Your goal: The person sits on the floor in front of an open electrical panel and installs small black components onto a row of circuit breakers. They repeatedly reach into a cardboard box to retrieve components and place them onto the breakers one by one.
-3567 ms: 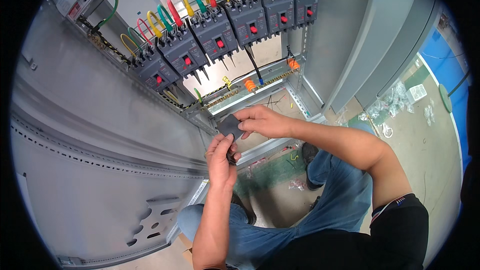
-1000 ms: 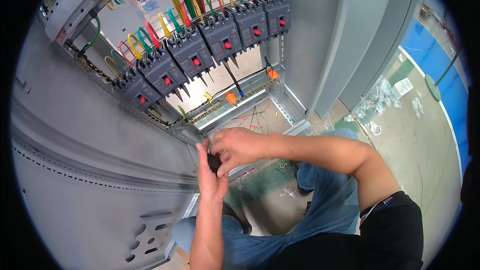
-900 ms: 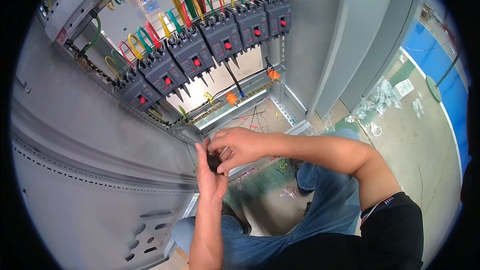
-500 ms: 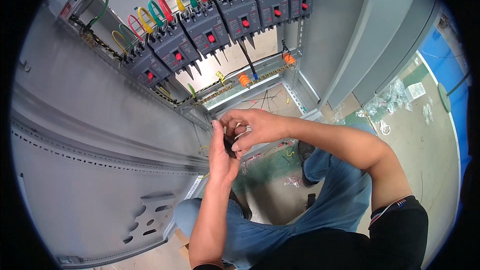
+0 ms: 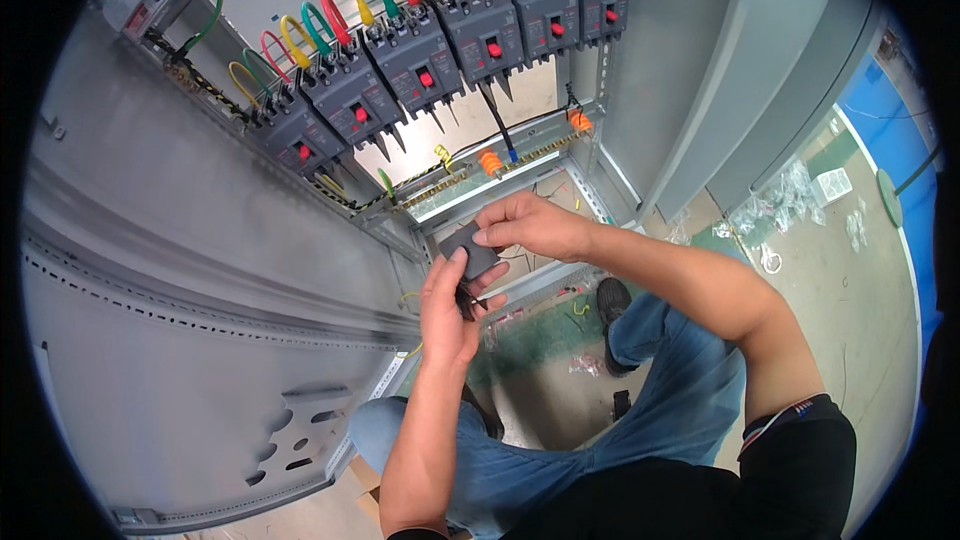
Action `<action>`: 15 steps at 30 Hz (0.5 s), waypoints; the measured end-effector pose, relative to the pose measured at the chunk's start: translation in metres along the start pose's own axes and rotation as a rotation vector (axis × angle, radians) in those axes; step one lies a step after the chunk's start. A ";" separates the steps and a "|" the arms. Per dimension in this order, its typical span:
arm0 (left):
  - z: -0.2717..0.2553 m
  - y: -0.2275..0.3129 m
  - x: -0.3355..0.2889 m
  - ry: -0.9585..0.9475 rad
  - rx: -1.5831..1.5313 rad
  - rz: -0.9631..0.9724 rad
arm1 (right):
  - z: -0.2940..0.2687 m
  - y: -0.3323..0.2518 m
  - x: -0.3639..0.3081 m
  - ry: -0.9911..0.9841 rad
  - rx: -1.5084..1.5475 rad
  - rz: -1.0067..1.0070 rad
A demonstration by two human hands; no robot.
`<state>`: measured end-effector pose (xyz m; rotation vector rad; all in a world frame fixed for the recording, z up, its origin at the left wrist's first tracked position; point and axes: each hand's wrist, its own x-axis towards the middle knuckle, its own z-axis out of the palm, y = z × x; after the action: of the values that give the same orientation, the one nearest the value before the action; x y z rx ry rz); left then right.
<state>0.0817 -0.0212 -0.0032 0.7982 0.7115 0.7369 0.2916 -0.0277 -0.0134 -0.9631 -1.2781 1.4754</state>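
1. Centrally, a black plate [image 5: 470, 254] is held between the left hand [image 5: 446, 318] and the right hand [image 5: 537, 229], below the breakers [image 5: 415, 62].
2. The right fingers pinch its upper edge, thumb on top.
3. The left thumb grips its near edge; the other left fingers curl, slightly apart, around small dark pieces [image 5: 465, 301].
4. Beyond are orange insulators [image 5: 490, 163]; plastic bags [image 5: 781, 202] lie on the floor [image 5: 850, 310], right.

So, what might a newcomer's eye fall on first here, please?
Probably the row of dark grey switch boxes with red levers, across the upper middle beneath coloured wires. Then perhaps the flat dark piece near the centre, held by the left fingers and right fingers, and the blue patch at the far right.
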 end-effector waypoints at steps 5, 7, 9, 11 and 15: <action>-0.016 -0.010 0.004 0.148 0.130 0.116 | 0.005 -0.002 0.000 0.115 -0.009 0.001; -0.010 -0.004 0.004 0.114 -0.061 0.051 | 0.000 -0.006 0.000 0.122 -0.074 0.001; -0.008 -0.003 0.005 0.078 -0.247 -0.008 | 0.017 -0.012 -0.006 0.109 -0.053 -0.149; -0.005 -0.003 0.007 0.031 -0.426 -0.061 | 0.033 -0.011 -0.011 0.107 -0.138 -0.199; 0.003 -0.010 0.006 -0.106 -0.420 -0.112 | 0.058 -0.007 -0.018 0.206 -0.051 -0.080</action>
<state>0.0903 -0.0224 -0.0116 0.4070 0.4782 0.7060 0.2423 -0.0596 0.0017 -1.0561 -1.1948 1.2532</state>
